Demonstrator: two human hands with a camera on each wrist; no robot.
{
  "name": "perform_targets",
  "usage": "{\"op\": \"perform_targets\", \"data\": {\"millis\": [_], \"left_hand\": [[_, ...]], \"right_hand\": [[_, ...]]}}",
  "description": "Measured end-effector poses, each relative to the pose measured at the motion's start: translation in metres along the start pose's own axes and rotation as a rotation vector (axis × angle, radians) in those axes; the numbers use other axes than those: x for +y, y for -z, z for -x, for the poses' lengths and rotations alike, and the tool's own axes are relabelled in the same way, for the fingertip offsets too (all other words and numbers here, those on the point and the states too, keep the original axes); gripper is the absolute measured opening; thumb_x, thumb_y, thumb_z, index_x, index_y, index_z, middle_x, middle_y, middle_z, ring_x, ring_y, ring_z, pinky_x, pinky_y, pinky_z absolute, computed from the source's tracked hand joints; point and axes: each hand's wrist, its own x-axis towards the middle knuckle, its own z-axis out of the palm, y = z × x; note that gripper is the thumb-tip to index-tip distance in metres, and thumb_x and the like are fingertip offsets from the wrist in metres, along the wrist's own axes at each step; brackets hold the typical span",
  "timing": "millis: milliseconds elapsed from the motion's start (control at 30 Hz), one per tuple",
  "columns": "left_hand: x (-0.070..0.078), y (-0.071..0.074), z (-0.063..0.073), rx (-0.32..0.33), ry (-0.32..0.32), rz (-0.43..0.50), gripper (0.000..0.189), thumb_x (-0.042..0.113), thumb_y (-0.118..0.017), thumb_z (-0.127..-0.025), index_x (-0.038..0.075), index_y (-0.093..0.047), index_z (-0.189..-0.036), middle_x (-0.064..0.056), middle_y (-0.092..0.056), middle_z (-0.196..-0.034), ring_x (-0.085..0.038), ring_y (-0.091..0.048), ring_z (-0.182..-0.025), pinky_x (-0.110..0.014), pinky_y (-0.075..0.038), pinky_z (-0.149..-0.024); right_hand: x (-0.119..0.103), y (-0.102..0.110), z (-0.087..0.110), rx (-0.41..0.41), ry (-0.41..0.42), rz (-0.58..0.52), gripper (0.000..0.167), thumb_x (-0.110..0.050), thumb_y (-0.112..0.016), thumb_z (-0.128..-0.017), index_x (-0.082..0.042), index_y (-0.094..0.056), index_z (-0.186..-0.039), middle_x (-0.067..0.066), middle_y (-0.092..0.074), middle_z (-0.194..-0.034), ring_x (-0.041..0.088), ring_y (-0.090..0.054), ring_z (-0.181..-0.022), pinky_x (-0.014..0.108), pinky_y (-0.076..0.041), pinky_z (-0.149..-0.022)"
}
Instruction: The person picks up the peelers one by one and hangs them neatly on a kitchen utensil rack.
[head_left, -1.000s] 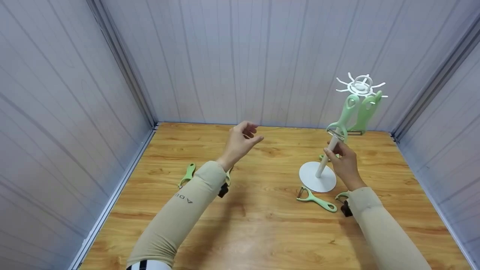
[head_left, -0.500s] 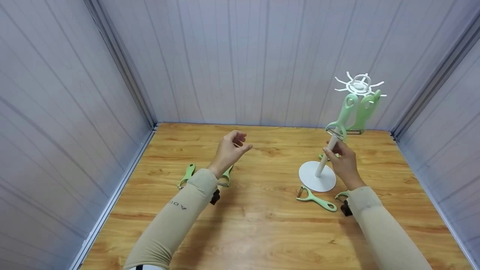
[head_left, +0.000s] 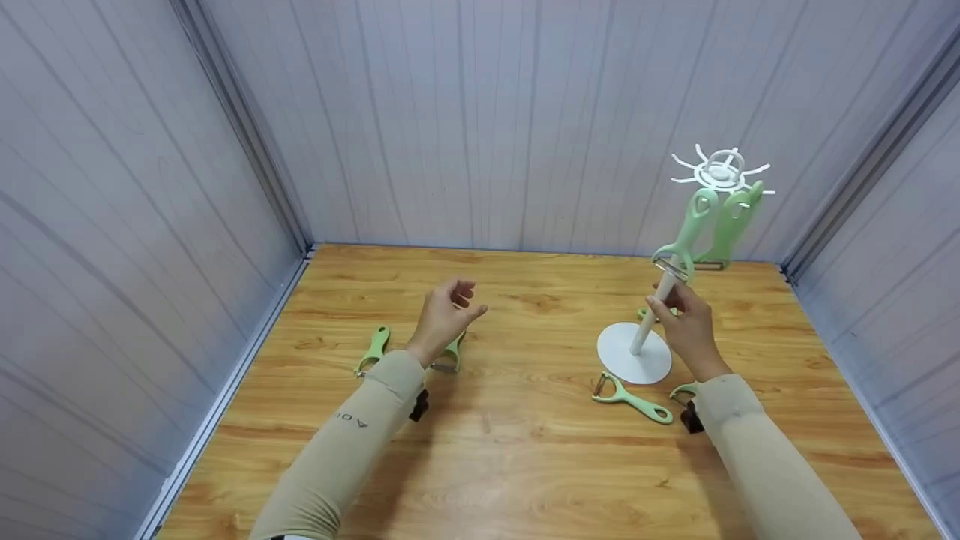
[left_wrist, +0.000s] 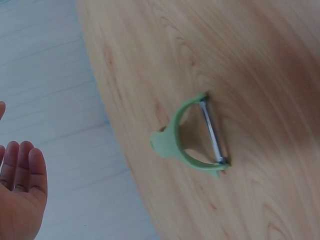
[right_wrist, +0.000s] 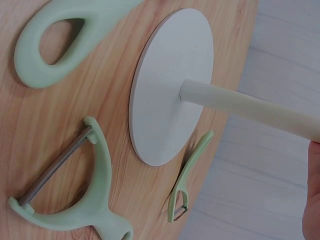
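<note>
My right hand (head_left: 691, 334) grips the pole of a white rotary hook stand (head_left: 651, 319), just above halfway up. Light green peelers (head_left: 694, 225) hang from hooks on the near side of its top. My left hand (head_left: 441, 321) is held above the table at centre-left, fingers loosely bent and nothing in them. Below that hand lies a green peeler (left_wrist: 167, 142), partly hidden by the wrist in the head view. Another green peeler (head_left: 376, 345) lies further left. In the right wrist view the stand's round base (right_wrist: 167, 95) rests flat on the wood, with peelers around it.
In front of the base lies a peeler (head_left: 634, 400); one more peeler (head_left: 681, 391) is partly covered by the right sleeve. Behind the pole is another peeler (right_wrist: 187, 175). Panelled walls (head_left: 495, 127) close off the wooden table (head_left: 540, 465) at the back and sides.
My left hand has drawn back left and toward me, uncovering more of the peeler beside its wrist. My right hand and the stand have stayed in place.
</note>
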Motion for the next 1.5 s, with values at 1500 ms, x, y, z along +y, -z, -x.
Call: {"op": "perform_targets", "data": {"millis": [1500], "left_hand": [[-0.075, -0.004, 0.011, -0.119, 0.314, -0.142, 0.068, 0.009, -0.079, -0.100, -0.003, -0.049, -0.159, -0.025, -0.058, -0.154, -0.040, -0.059, -0.140, -0.052, -0.058, -0.108]], "right_hand": [[0.006, -0.002, 0.000, 0.017, 0.055, -0.007, 0.017, 0.013, -0.070, -0.098, 0.015, -0.070, -0.114, 0.030, -0.068, -0.092, -0.003, -0.059, -0.077, 0.006, -0.049, -0.071]]}}
